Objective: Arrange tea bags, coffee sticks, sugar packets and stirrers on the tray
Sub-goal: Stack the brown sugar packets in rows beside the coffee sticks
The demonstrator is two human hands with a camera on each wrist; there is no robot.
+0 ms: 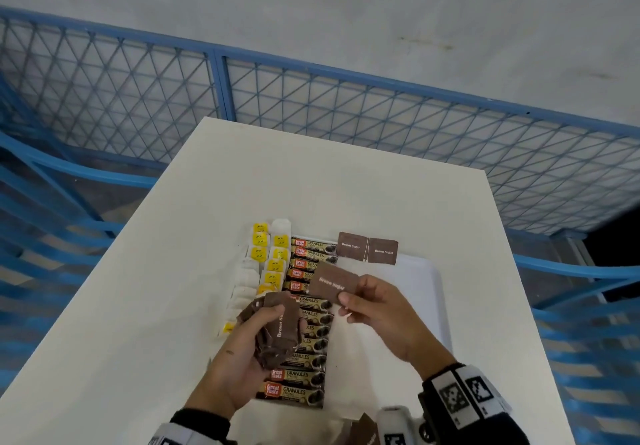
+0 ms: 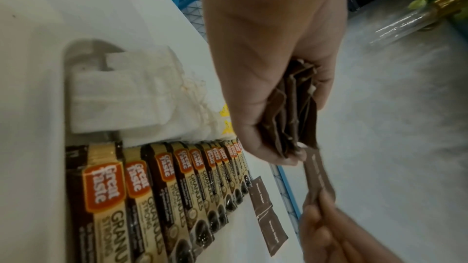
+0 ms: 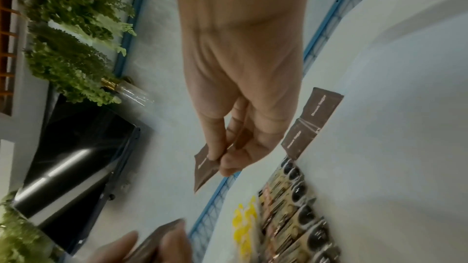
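Note:
A white tray (image 1: 427, 271) lies on the white table. On its left side tea bags (image 1: 273, 264) with yellow tags lie in two columns, and beside them coffee sticks (image 1: 306, 365) form a long column. Two brown sugar packets (image 1: 367, 248) lie side by side at the tray's far edge. My left hand (image 1: 242, 351) grips a bunch of brown sugar packets (image 1: 278, 332) over the coffee sticks. My right hand (image 1: 375, 309) pinches a single brown sugar packet (image 1: 333, 283) by its near edge, raised above the tray. The same bunch (image 2: 291, 119) and single packet (image 3: 205, 169) show in the wrist views.
A blue mesh fence (image 1: 311, 98) surrounds the table on the far and side edges. Another brown packet (image 1: 363, 430) lies at the table's near edge. The tray's right half (image 1: 415, 306) is bare white. Green plants (image 3: 70, 37) stand beyond the fence.

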